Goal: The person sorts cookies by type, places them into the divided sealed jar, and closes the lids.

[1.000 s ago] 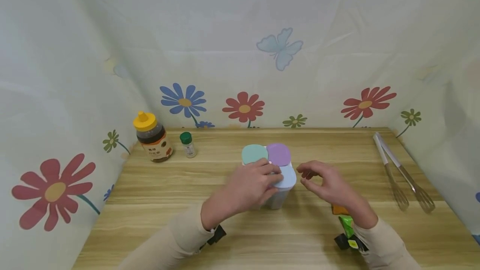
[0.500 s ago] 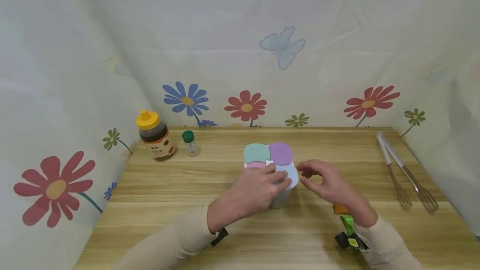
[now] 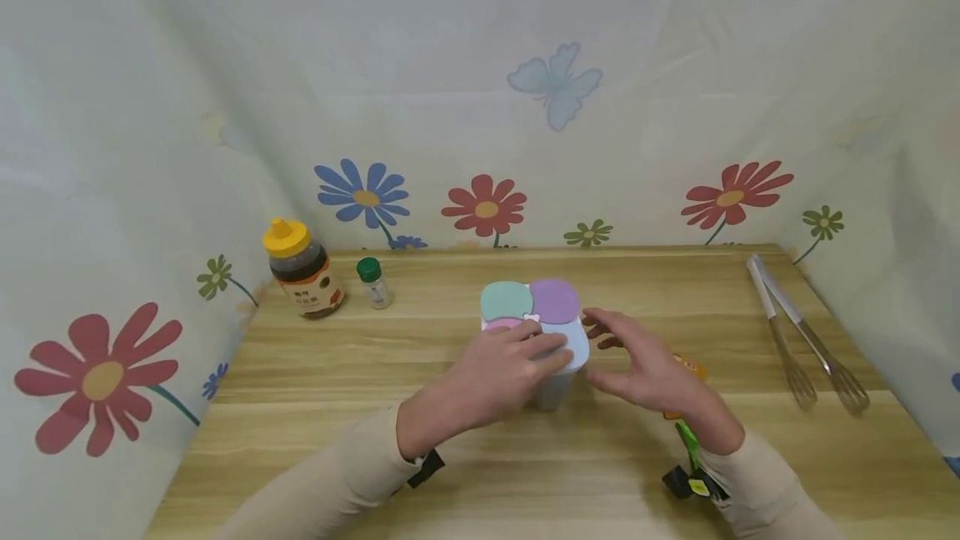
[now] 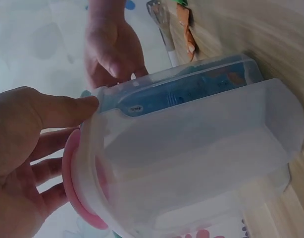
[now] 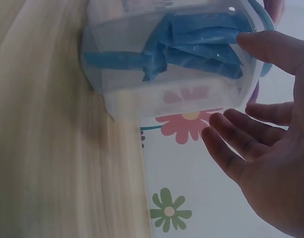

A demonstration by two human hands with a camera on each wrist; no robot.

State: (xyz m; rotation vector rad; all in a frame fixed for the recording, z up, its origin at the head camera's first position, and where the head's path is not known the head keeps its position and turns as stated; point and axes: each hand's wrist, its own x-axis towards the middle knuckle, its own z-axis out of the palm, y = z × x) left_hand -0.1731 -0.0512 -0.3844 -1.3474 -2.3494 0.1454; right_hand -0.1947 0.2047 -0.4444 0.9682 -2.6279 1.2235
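Observation:
A clear plastic container (image 3: 551, 388) stands at mid-table with teal (image 3: 505, 300), purple (image 3: 556, 300), pink (image 3: 501, 324) and light blue (image 3: 576, 346) lids. My left hand (image 3: 540, 346) lies over the pink and light blue lids with its fingers flat. In the left wrist view its thumb (image 4: 58, 111) presses the light blue lid's rim beside the pink lid (image 4: 70, 168). My right hand (image 3: 600, 350) is open with its fingers spread, right beside the container's right side. Its index fingertip (image 5: 248, 39) is at the lid's edge. Blue contents (image 5: 191, 44) fill one compartment.
A honey bottle (image 3: 302, 269) with a yellow cap and a small green-capped bottle (image 3: 372, 282) stand at the back left. Two whisks (image 3: 795, 340) lie at the right. An orange packet (image 3: 692, 369) lies just behind my right hand. Flowered cloth walls close three sides.
My right hand has uncurled its fingers and moved in towards the container's right side. My left hand has stayed on the lids.

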